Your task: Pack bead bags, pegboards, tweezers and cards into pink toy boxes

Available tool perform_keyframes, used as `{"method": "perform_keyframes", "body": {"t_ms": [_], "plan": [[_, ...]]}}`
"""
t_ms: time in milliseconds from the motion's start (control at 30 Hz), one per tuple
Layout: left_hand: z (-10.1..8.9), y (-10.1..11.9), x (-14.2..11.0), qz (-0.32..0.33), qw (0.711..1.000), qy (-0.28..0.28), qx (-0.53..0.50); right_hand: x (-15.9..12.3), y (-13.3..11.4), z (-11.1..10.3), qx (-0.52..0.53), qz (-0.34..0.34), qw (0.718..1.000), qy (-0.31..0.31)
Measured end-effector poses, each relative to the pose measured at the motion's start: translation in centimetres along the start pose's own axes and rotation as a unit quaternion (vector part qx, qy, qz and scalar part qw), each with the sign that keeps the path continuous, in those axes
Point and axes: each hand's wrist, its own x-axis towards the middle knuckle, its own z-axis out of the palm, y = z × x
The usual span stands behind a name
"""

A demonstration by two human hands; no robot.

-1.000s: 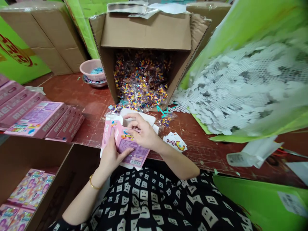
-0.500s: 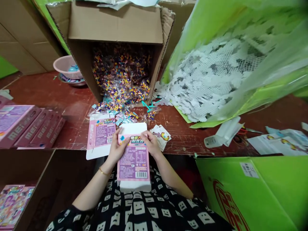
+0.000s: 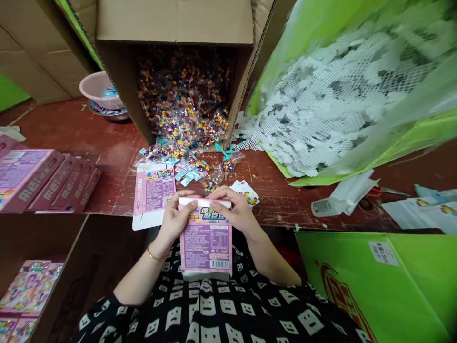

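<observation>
A pink and purple printed cardboard box [image 3: 206,245] stands out toward my lap, held at its top end by both hands. My left hand [image 3: 175,216] grips the upper left corner, thumb on the front. On the upper right corner my right hand [image 3: 233,209] has its thumb and fingers closed. Between the hands the white top flap [image 3: 205,202] is folded over. Another flat pink box [image 3: 154,190] lies at the table edge, left of my left hand. Small printed cards [image 3: 246,190] lie just beyond my right hand.
A large carton [image 3: 174,24] holds many bags of colored beads [image 3: 193,119]. White pegboards [image 3: 303,109] fill a green box on the right. Pink boxes [image 3: 39,183] stand at left, near a pink bowl [image 3: 102,90]. A small bottle [image 3: 323,207] and scissors [image 3: 389,191] lie at right.
The box's white top flap, upright before, is now folded down under my fingers. My right hand has shifted onto the top edge. The head view has moved slightly.
</observation>
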Motion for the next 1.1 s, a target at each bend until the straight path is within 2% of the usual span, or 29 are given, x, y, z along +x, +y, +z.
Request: {"method": "perform_keyframes", "body": {"t_ms": [100, 200, 300, 433, 633, 733, 900, 1000, 1100], "plan": [[0.4, 0.0, 0.1, 0.019, 0.999, 0.038, -0.003, 0.8, 0.3, -0.7, 0.054, 0.101, 0.993, -0.031], [0.6, -0.6, 0.0, 0.058, 0.998, 0.005, 0.018, 1.2, 1.8, -1.6, 0.122, 0.157, 0.978, -0.069], [0.7, -1.5, -0.2, 0.111, 0.992, -0.018, 0.06, 1.0, 2.7, -2.4, 0.077, 0.118, 0.987, -0.079], [0.6, -2.1, -0.1, 0.154, 0.982, -0.021, 0.102, 0.4, 2.3, -3.3, 0.017, 0.033, 0.992, -0.12], [0.5, -2.1, 0.4, 0.137, 0.985, -0.055, 0.09, -0.1, 1.3, -4.0, -0.053, -0.054, 0.986, -0.149], [0.4, -1.7, 0.7, 0.135, 0.986, -0.059, 0.077, -0.5, 1.4, -4.4, -0.041, -0.035, 0.988, -0.144], [0.2, -1.3, 1.1, 0.132, 0.987, -0.025, 0.086, -1.3, 1.8, -4.8, 0.055, 0.036, 0.994, -0.083], [0.0, -1.6, 1.2, 0.127, 0.988, -0.023, 0.085, -1.7, 2.2, -4.7, 0.046, 0.024, 0.997, -0.059], [-0.1, -1.8, 1.3, 0.122, 0.988, -0.041, 0.091, -1.8, 2.4, -4.4, 0.041, 0.005, 0.997, -0.071]]}}
